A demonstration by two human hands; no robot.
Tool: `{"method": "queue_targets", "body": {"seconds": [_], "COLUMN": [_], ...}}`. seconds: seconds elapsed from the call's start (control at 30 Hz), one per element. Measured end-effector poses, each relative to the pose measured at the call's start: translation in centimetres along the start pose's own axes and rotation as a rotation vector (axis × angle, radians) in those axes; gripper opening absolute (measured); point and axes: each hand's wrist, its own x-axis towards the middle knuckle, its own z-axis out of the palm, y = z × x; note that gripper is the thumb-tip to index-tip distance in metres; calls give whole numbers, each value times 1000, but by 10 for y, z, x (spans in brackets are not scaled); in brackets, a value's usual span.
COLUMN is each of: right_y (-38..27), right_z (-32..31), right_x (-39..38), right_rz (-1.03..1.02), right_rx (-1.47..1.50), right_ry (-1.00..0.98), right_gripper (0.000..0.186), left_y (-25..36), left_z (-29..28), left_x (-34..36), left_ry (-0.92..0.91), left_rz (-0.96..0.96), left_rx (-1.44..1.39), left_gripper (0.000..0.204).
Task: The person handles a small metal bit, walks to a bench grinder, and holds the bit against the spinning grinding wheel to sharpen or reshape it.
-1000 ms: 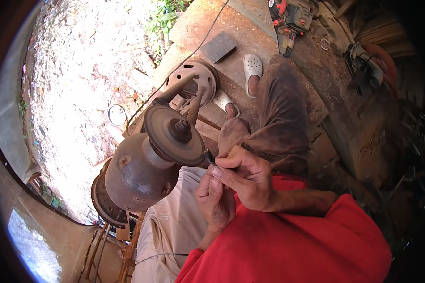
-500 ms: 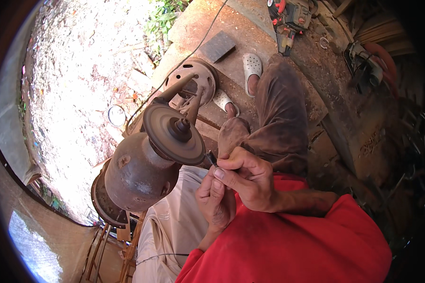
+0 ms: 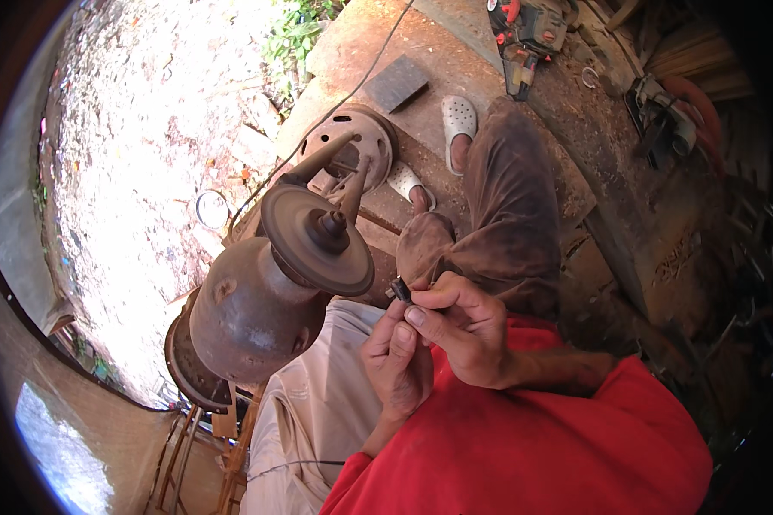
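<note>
Both my hands meet in front of a bench grinder [image 3: 253,322], beside the rim of its round grinding wheel [image 3: 313,236]. My right hand [image 3: 471,336] pinches a small dark cylindrical piece [image 3: 400,290] between thumb and fingers. A paler, metallic-looking bit shows at its end. My left hand [image 3: 397,369] is closed just below, its fingertips pressed against the lower side of the same piece. The piece stands a little apart from the wheel. My fingers cover part of it, so its full shape is hidden.
A rusty wheel rim [image 3: 374,142] stands beyond the grinder, with a cable [image 3: 352,90] running past it. A dark flat block [image 3: 396,84] lies near a person's white clogs [image 3: 458,120]. A chainsaw [image 3: 532,39] and another power tool [image 3: 674,124] lie on the floor at right.
The dark piece has drawn back slightly from the wheel's edge and turned, showing more of its end. Both hands have shifted a little to the right and nearer me.
</note>
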Motion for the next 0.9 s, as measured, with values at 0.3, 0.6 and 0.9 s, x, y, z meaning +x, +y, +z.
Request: {"method": "queue_targets", "body": {"seconds": [0.3,0.6,0.9], "right_y": [-7,-8,-5], "right_z": [-8,-11,-13], "right_x": [-6,-7,-8], "right_rz": [277,317,269], "right_rx": [158,195,12], "right_ry": [40,26,-6], "right_gripper": [15,16,15], "left_y": [3,9,11], "left_z": [0,2,4], "left_x": [7,13,16], "left_ry": [30,65,90], "left_rz": [13,-32,-51], "left_rx": [-31,-55,66], "left_gripper": [33,25,33]}}
